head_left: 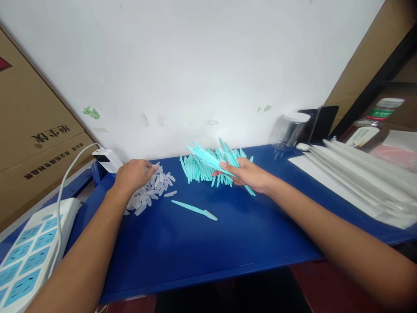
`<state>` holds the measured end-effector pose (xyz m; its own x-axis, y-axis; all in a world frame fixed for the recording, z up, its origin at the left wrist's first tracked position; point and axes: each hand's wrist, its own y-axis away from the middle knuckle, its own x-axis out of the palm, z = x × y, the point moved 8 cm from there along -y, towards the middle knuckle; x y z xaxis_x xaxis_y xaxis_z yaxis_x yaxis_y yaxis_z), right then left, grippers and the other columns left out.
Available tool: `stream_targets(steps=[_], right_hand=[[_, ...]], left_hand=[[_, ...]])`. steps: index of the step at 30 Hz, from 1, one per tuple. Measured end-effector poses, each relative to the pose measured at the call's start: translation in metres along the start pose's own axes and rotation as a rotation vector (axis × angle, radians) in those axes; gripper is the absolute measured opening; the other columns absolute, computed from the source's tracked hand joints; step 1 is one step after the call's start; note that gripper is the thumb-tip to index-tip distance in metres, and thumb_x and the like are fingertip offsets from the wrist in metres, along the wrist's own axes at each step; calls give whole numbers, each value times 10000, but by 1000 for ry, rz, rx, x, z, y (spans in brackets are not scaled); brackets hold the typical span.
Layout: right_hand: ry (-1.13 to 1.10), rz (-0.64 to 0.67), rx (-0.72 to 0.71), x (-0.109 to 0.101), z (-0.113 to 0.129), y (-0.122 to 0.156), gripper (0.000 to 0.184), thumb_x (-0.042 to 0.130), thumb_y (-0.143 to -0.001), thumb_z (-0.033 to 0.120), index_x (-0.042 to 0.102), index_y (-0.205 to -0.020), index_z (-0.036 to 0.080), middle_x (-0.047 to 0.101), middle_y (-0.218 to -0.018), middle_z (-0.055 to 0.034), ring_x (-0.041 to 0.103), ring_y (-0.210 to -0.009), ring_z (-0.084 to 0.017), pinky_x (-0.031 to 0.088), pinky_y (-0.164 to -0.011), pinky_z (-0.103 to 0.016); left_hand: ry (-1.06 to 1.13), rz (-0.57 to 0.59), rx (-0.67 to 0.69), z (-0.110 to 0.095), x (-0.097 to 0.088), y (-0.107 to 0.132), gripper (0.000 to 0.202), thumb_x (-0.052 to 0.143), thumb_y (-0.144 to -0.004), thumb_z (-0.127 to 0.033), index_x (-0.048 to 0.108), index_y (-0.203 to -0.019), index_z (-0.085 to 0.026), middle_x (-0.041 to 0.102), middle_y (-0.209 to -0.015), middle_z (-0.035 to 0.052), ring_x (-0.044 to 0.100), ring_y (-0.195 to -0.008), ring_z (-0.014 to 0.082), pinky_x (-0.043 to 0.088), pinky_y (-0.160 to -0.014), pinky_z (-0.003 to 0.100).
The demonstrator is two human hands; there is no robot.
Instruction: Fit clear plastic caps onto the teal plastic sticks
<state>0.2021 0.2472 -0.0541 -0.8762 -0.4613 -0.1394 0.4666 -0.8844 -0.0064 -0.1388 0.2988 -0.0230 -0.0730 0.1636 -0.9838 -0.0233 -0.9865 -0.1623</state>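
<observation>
A bunch of turquoise eyebrow razors [208,159] is gripped in my right hand [247,174], its thumb across their handles. Beneath and behind that bunch, more turquoise razors [193,170] lie in a heap by the wall. My left hand [135,176] is at the far left side of a pile of small translucent plastic caps [153,189]. Its fingers are bent together against the caps, and what they hold, if anything, is hidden. One single eyebrow razor [194,209] lies apart in front of the heap, near a loose cap [170,194].
A blue table [215,252] meets the white wall. On the left are a power strip [29,248], a white charger with cable [107,160] and a cardboard box [35,130]. To the right stand a clear jar [290,132], dark phones [324,124], stacked white envelopes [355,182] and a bottle [368,124].
</observation>
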Motion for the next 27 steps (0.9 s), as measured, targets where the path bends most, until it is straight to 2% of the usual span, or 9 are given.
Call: stream_targets(steps=[4, 9, 11, 13, 17, 19, 22, 24, 27], right_hand=[[8, -75, 16, -8, 0, -1, 531, 612, -966, 630, 790, -989, 131, 273, -548, 71, 184, -523, -101, 146, -513, -289], [8, -175, 16, -18, 1, -3, 558, 651, -925, 639, 794, -1015, 107, 606, -661, -38, 175, -515, -87, 141, -489, -294], [22, -195, 15, -21, 1, -3, 575, 646, -924, 645, 799, -1028, 100, 577, -630, -23, 172, -515, -89, 135, -492, -294], [48, -214, 11, -22, 1, -2, 593, 632, -928, 655, 806, -1032, 98, 448, -540, 27, 180, -513, -97, 140, -494, -292], [105, -266, -38, -20, 7, 1, 617, 606, -930, 682, 809, -1043, 111, 326, -526, 59, 236, -504, -108, 183, -493, -280], [141, -271, -75, -14, 13, 3, 620, 594, -932, 691, 806, -1019, 115, 318, -533, 60, 268, -505, -109, 205, -499, -275], [197, -228, -120, -1, 17, 4, 620, 569, -936, 706, 778, -935, 122, 327, -528, 55, 301, -508, -112, 228, -511, -272], [253, -211, -138, 4, 18, 4, 603, 566, -932, 713, 720, -831, 138, 344, -541, 49, 311, -522, -111, 226, -518, -272], [355, -209, -145, 6, 16, 4, 580, 575, -928, 706, 548, -688, 179, 343, -584, 44, 304, -554, -104, 205, -527, -273]], left_hand=[[-44, -63, -25, -8, -11, 6, 570, 445, -935, -627, 826, -990, -206, 726, -1155, 204, 685, -1013, 428, 506, -774, 463], [-91, -49, -103, 3, -10, 5, 541, 409, -977, -523, 799, -1117, -174, 750, -1036, 235, 695, -981, 451, 504, -765, 485], [-86, -69, -103, 5, -12, 4, 492, 447, -967, -496, 792, -1117, -179, 755, -1024, 227, 697, -962, 443, 498, -750, 472], [-15, -157, -57, -3, -19, 5, 447, 499, -956, -502, 793, -1073, -187, 764, -979, 188, 698, -926, 401, 494, -749, 440], [467, -372, 154, -58, -37, 28, 446, 563, -957, -572, 787, -905, -189, 750, -836, 82, 664, -785, 247, 489, -743, 344], [849, -313, 219, -91, -32, 42, 461, 605, -943, -599, 787, -942, -175, 737, -821, 60, 645, -743, 203, 499, -696, 305], [1277, -104, 229, -128, -17, 55, 492, 633, -933, -618, 767, -1030, -156, 682, -788, 43, 599, -654, 161, 502, -576, 273], [1451, -62, 203, -131, -14, 57, 489, 648, -929, -617, 748, -1066, -159, 676, -825, 45, 600, -656, 153, 516, -541, 264], [1516, -188, 137, -109, -23, 50, 460, 667, -925, -612, 736, -1007, -165, 684, -844, 47, 600, -633, 134, 517, -517, 247]])
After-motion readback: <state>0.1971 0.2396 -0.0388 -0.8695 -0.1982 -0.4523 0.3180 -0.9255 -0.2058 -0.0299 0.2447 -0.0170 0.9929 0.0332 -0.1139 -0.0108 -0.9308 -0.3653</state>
